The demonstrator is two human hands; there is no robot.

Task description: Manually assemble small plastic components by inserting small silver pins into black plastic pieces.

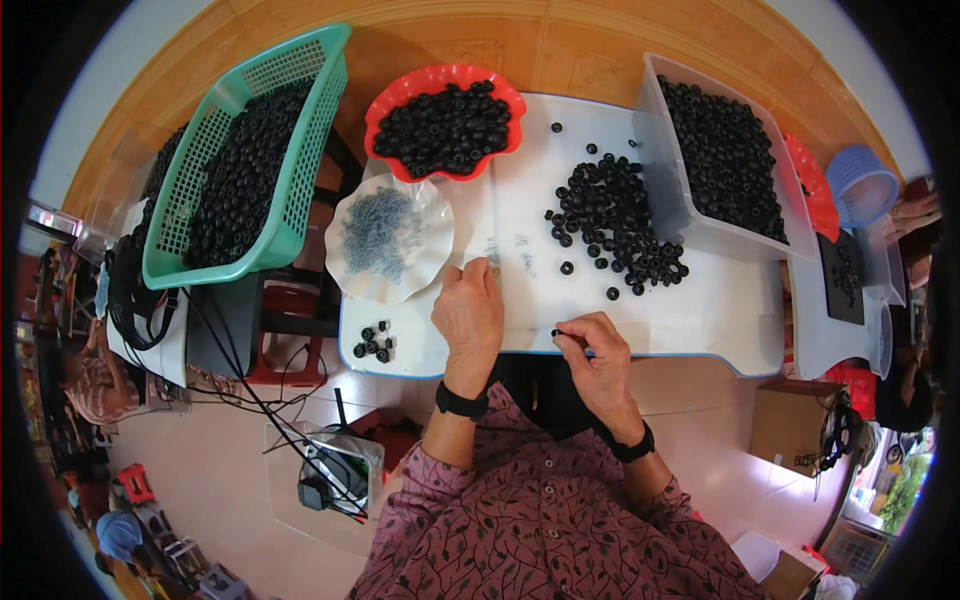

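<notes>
My left hand is over the white table, its fingertips pressed together beside a few tiny metal pieces. Whether anything is between them is hidden. At the front edge of the table, my right hand pinches a small black part between thumb and fingertips. A white scalloped plate with many tiny grey pieces lies left of my left hand. Farther right spreads a loose heap of round black parts. Several black parts sit at the table's near left corner.
A red scalloped bowl full of black parts stands at the back. To the left is a green basket, to the right a clear plastic bin, both filled alike. Cables hang at the left; a cardboard box is on the floor.
</notes>
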